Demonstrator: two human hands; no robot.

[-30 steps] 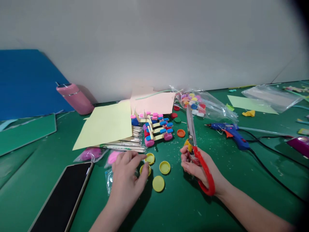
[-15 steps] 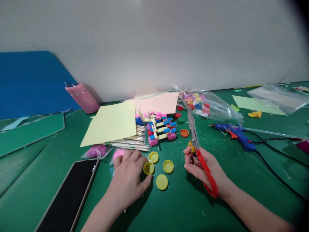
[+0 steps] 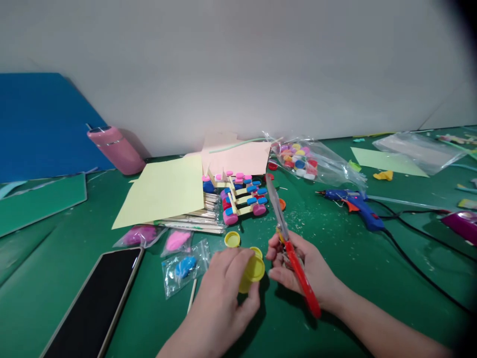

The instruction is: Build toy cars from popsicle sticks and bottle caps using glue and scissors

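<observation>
My left hand (image 3: pixel 228 293) pinches a yellow bottle cap (image 3: pixel 255 269) between thumb and fingers, above other yellow caps partly hidden beneath it. A further yellow cap (image 3: pixel 232 239) lies just beyond the fingers. In my right hand (image 3: pixel 303 261) are red-handled scissors (image 3: pixel 302 281), blades pointing up and away. Something small and yellowish sits by their pivot, too small to make out. Ahead stand small stick models (image 3: pixel 244 199) with pink bases and blue pieces on top. An orange cap (image 3: pixel 282 204) shows behind the blades.
A phone (image 3: pixel 95 298) lies at left, near bags of pink and blue clay (image 3: pixel 185 267). Yellow paper (image 3: pixel 160 191) covers some wooden sticks. A blue glue gun (image 3: pixel 350 199) with its cord lies at right. Behind are a bag of colored caps (image 3: pixel 301 161) and a pink tumbler (image 3: pixel 117 149).
My left hand has moved right and now has a yellow cap raised over the others, uncovering the bag of blue clay. The scissors in my right hand have turned slightly. The view has shifted right.
</observation>
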